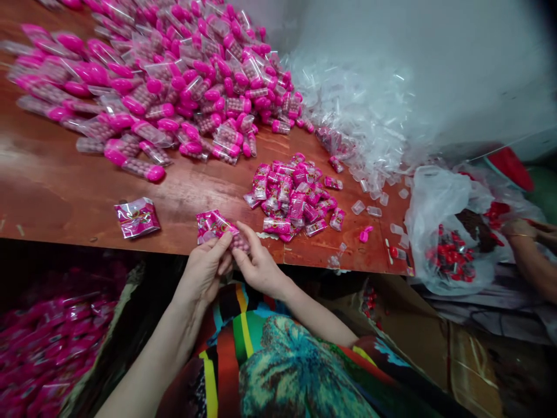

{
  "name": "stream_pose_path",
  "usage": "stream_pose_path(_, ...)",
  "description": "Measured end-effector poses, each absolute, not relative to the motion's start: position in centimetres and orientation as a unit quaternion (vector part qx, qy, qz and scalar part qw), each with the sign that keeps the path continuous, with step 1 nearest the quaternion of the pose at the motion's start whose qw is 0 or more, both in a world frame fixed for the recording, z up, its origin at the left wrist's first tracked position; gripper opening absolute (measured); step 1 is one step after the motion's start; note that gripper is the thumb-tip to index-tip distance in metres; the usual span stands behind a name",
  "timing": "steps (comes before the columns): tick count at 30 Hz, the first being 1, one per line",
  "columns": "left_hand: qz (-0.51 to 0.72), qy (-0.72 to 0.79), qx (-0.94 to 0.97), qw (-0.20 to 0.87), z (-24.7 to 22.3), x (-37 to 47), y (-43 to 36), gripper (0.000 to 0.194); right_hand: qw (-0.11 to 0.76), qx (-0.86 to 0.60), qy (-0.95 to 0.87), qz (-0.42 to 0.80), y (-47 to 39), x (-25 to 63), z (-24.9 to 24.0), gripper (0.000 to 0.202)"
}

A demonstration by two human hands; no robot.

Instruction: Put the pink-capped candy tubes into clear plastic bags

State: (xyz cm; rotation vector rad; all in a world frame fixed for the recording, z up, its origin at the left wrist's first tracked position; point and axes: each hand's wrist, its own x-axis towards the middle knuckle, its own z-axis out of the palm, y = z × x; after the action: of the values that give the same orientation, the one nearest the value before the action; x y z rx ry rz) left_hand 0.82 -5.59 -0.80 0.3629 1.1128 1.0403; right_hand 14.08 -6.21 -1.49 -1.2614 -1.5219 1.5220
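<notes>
Currently; left hand [203, 264], right hand [260, 268]; grip: both pinching one pink packet [207, 224]; packet heap [296, 200] nearby

On the table [52, 194], a heap of tubes [154, 85] is lying at the back left. A pile of packets [297, 203] is resting before it, rightwards, and a bag [429, 200] is sitting farther right.
</notes>
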Motion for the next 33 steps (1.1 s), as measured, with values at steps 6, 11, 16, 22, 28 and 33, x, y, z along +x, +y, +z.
stream_pose_path(6,0.475,0.505,0.124,0.71,-1.0,1.9,-6.2,0.048,0.328,-0.473,-0.548,0.607,-6.0,14.2,-1.9,0.057)
stream_pose_path(11,0.423,0.469,0.19,0.752,-1.0,1.4,-6.4,0.045,0.351,-0.358,-0.337,0.797,-5.4,14.8,-1.6,0.062)
stream_pose_path(16,0.418,0.483,0.217,0.738,-1.5,0.9,-6.3,0.044,0.345,-0.385,-0.425,0.743,-5.4,15.9,-2.4,0.065)
stream_pose_path(22,0.405,0.488,0.27,0.725,-1.4,1.4,-6.4,0.039,0.397,-0.405,-0.417,0.71,-5.7,15.4,-4.0,0.061)
stream_pose_path(28,0.558,0.501,0.226,0.622,-0.3,1.4,-5.5,0.053,0.412,-0.4,-0.409,0.709,-5.8,15.4,-3.7,0.057)
stream_pose_path(33,0.561,0.508,0.236,0.61,-0.6,1.5,-5.5,0.054,0.393,-0.37,-0.437,0.719,-5.8,15.9,-3.6,0.056)
